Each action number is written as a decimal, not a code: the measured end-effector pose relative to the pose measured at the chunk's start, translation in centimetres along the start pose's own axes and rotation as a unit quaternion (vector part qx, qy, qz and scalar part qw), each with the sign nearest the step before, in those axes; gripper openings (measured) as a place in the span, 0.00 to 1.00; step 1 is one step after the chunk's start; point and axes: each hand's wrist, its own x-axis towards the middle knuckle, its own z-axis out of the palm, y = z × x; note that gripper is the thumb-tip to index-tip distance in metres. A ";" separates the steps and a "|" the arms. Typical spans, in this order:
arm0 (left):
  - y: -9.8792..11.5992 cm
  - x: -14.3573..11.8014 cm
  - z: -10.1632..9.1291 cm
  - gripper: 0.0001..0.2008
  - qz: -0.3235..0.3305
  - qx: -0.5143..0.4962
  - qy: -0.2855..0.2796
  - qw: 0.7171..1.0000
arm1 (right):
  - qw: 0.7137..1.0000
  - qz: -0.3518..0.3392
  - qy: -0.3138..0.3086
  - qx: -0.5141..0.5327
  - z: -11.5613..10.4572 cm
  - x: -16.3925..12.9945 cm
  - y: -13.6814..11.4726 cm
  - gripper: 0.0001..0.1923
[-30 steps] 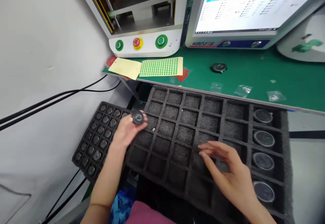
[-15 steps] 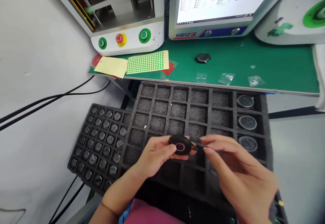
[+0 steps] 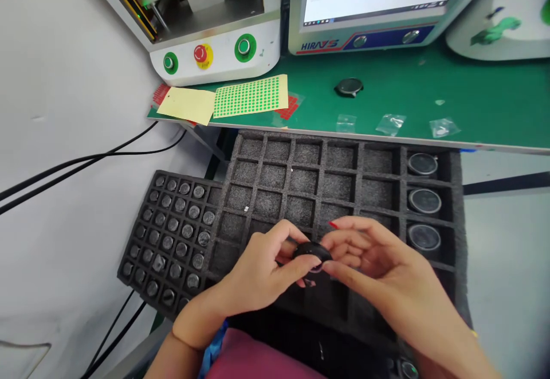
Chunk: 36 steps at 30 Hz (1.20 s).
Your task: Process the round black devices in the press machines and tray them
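Both my hands meet over the big black foam tray [image 3: 344, 138] on my lap. My left hand [image 3: 262, 270] pinches a small round black part [image 3: 313, 249] between thumb and fingers. My right hand [image 3: 387, 270] closes on the same part from the right, its fingertips touching it. The part is mostly hidden by my fingers. A smaller black tray [image 3: 141, 253] with several small round parts in its cells lies to the left, under the big tray's edge.
Three round glass-faced pieces [image 3: 424, 201] fill the big tray's right column. On the green bench [image 3: 472, 98] lie a black round part [image 3: 349, 87], clear small bags [image 3: 390, 124], a green dot sticker sheet [image 3: 251, 96], a button machine [image 3: 206, 61] and a monitor [image 3: 369, 0]. Black cables [image 3: 86, 164] run left.
My left hand carried the round part from the small tray to the middle. My right hand rose from the foam tray and closed on the part, which now lies edge-on.
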 end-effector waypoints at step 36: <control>-1.7 1.5 0.4 0.36 0.338 -0.003 -0.034 0.941 | 0.899 -0.264 0.219 -0.271 1.7 -2.2 0.8 0.12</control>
